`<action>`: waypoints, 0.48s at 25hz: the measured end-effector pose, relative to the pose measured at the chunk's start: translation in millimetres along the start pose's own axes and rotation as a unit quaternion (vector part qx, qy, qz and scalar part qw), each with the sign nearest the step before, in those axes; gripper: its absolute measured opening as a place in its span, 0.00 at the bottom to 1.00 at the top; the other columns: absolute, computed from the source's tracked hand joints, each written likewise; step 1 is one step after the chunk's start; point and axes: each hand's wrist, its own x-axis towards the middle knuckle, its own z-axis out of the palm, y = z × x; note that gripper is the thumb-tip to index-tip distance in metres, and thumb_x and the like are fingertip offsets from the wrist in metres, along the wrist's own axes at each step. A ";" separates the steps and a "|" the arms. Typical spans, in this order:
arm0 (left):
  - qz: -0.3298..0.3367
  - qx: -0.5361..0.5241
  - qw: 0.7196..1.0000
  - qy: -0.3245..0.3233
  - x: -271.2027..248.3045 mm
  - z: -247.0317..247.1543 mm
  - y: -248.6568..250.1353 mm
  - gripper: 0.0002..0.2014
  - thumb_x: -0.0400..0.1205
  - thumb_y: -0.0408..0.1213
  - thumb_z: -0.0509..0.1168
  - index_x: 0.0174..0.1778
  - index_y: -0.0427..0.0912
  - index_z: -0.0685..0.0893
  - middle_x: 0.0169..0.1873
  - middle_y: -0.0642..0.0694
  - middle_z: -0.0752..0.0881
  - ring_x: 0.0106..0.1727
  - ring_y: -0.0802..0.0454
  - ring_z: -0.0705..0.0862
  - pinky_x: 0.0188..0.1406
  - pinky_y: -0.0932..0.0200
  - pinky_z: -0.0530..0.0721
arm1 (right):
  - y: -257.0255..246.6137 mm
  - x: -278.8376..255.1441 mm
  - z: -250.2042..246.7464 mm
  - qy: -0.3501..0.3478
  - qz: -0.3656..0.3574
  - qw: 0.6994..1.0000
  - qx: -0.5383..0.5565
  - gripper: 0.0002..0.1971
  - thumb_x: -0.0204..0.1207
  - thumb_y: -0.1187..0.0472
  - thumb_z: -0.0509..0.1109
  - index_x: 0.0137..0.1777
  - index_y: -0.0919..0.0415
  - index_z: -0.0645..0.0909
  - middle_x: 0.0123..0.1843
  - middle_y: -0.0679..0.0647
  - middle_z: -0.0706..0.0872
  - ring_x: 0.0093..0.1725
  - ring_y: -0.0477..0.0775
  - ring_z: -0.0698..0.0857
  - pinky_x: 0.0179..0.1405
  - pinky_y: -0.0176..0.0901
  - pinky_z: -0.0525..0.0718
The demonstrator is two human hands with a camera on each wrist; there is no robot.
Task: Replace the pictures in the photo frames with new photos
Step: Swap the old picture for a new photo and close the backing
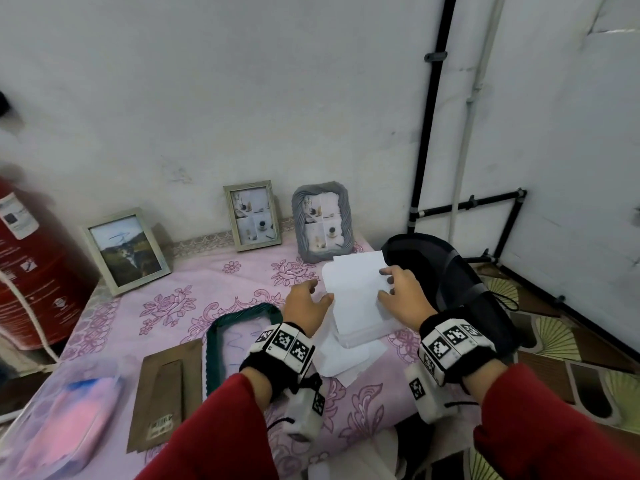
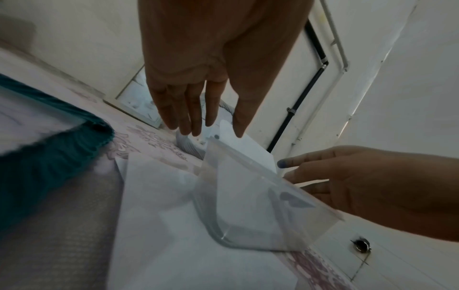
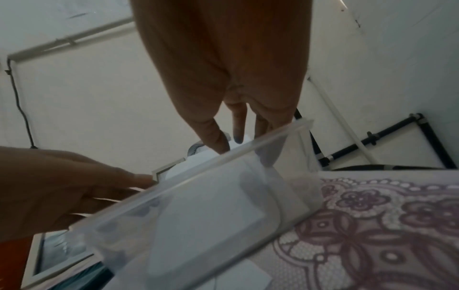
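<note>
A clear plastic box [image 1: 372,332] [image 2: 250,212] [image 3: 198,212] of white sheets [image 1: 356,289] [image 2: 248,149] stands on the pink floral cloth [image 1: 194,271]. My right hand [image 1: 401,294] [image 3: 223,125] pinches the sheets' right edge, thumb on top. My left hand [image 1: 306,301] [image 2: 198,109] is open with straight fingers, and its thumb touches their left edge. A teal frame [image 1: 211,344] [image 2: 49,157] lies flat beside a brown backing board [image 1: 166,389]. Three frames lean on the wall: a landscape one [image 1: 124,251], a pale one [image 1: 252,216] and a grey ornate one [image 1: 322,223].
Loose white paper [image 1: 346,362] lies under the box. A red cylinder [image 1: 31,265] stands at the table's left edge. A black bag [image 1: 450,282] sits just right of the table. A clear pouch with pink contents [image 1: 69,420] lies front left. Black pipes [image 1: 429,133] run along the wall.
</note>
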 end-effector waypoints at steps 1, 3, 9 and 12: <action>-0.010 0.011 1.000 -0.014 2.8 2.3 2.1 0.25 0.79 0.40 0.68 0.71 0.36 0.75 0.66 0.38 0.81 0.67 0.43 0.78 0.68 0.53 0.75 | 1.0 1.5 2.4 -0.007 0.005 1.000 0.000 0.23 0.75 0.69 0.66 0.71 0.67 0.70 0.67 0.68 0.71 0.53 0.55 0.73 0.69 0.51 0.74; -0.009 0.014 1.000 -0.010 4.5 6.8 5.8 0.22 0.78 0.39 0.69 0.68 0.37 0.78 0.64 0.39 0.82 0.67 0.43 0.78 0.68 0.52 0.75 | 2.0 3.1 5.7 -0.014 0.007 1.000 0.011 0.25 0.75 0.68 0.68 0.72 0.67 0.68 0.67 0.67 0.71 0.51 0.52 0.73 0.68 0.48 0.75; 0.033 -0.114 0.991 0.067 -5.0 11.2 15.4 0.09 0.76 0.28 0.68 0.50 0.39 0.78 0.40 0.45 0.82 0.45 0.46 0.80 0.43 0.73 0.79 | 2.3 3.6 4.9 0.060 0.003 0.994 0.094 0.20 0.72 0.71 0.70 0.64 0.69 0.75 0.56 0.65 0.81 0.44 0.53 0.78 0.50 0.43 0.79; 0.042 -0.198 0.977 0.072 -8.0 4.7 25.0 0.09 0.78 0.26 0.66 0.49 0.42 0.75 0.35 0.50 0.80 0.38 0.49 0.79 0.35 0.73 0.79 | -8.0 3.2 -0.1 0.101 -0.020 0.985 0.139 0.15 0.74 0.71 0.70 0.59 0.69 0.77 0.40 0.52 0.79 0.37 0.49 0.76 0.45 0.40 0.76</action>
